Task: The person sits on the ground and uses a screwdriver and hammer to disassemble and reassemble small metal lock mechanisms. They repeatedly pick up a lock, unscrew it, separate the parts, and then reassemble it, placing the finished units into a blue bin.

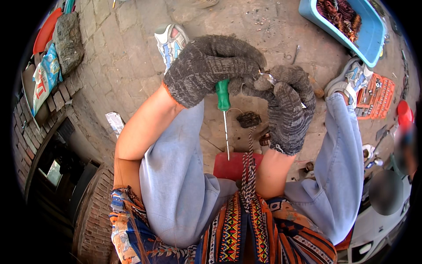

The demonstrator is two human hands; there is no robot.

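Observation:
Both my hands wear dark grey knitted gloves and meet in front of me. My left hand (211,66) is closed, with a green-handled screwdriver (223,97) held under its fingers, the thin shaft pointing back toward me. Between the fingertips of both hands sits a small shiny metal piece (269,78); its exact kind is too small to tell. My right hand (290,105) is closed on this piece, fingers bent. A bit of something pale shows at the right palm's edge, mostly hidden. Below the hands lies a small dark lump (249,119) on the paving.
A blue tub (373,33) of reddish-brown wire coils stands at the upper right. Beside my right shoe lies an orange tool case (379,97) with sockets. A red flat object (228,166) is between my legs. A big stone (69,42) lies upper left; another person is at far right.

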